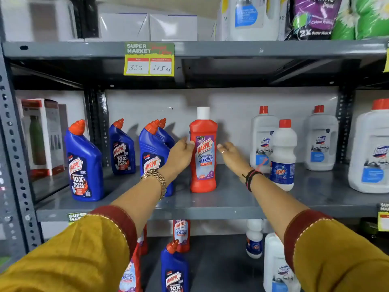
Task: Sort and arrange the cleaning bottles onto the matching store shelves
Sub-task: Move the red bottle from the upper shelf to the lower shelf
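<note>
A red bathroom cleaner bottle (203, 157) (upright, mid-shelf) is flanked by an open left hand (180, 153), fingertips touching it, and an open right hand (230, 152), just apart.

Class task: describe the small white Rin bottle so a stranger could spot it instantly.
Start at the grey middle shelf and look right of the right hand. Among the large white Domex jugs stands the Rin bottle: slimmer, round-shouldered, with a dark blue label.
</note>
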Motion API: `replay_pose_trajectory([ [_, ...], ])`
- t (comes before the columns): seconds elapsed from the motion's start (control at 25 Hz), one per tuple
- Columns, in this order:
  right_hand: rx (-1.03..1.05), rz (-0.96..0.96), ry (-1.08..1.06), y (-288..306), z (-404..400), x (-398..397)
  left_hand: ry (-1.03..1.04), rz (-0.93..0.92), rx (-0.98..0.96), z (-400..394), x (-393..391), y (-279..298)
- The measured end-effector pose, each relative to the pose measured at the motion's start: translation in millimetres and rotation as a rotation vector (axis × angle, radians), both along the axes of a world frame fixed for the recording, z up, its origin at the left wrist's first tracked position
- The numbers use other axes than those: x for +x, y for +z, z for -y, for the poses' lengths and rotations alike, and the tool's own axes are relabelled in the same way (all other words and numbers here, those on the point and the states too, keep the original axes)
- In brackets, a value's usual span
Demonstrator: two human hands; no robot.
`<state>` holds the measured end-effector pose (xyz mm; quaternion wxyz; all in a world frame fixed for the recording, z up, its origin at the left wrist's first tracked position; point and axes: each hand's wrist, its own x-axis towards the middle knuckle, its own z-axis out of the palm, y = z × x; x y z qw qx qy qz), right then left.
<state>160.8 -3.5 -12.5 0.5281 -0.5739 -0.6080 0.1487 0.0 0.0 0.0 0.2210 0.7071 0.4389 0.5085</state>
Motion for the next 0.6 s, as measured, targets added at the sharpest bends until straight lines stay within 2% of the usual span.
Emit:
replay_pose_trajectory([
  [0.04, -0.084, -0.09, 0.096, -4.7, -4.2, -4.1, -0.028, 0.016, -0.043, -6.5, 3.1, -5.7],
  [0.12, -0.139, -0.145, 0.203, -15.3, -12.6, -8.4, -0.072, 0.039, -0.085, -15.3, 6.1, -17.4],
  [0.28, -0.097, -0.245, 0.197, -32.5, -24.0, -10.6, -0.101, 0.111, -0.155, -22.0, 9.1, -34.2],
  [0.44, -0.008, -0.206, 0.133, -36.5, -5.5, -3.1, -0.122, 0.136, -0.134, -9.1, 7.5, -35.5],
  [0.6, 0.063, -0.179, 0.157, -39.3, 52.4, 6.6, -0.22, 0.186, -0.09, 39.5, 5.3, -40.4],
])
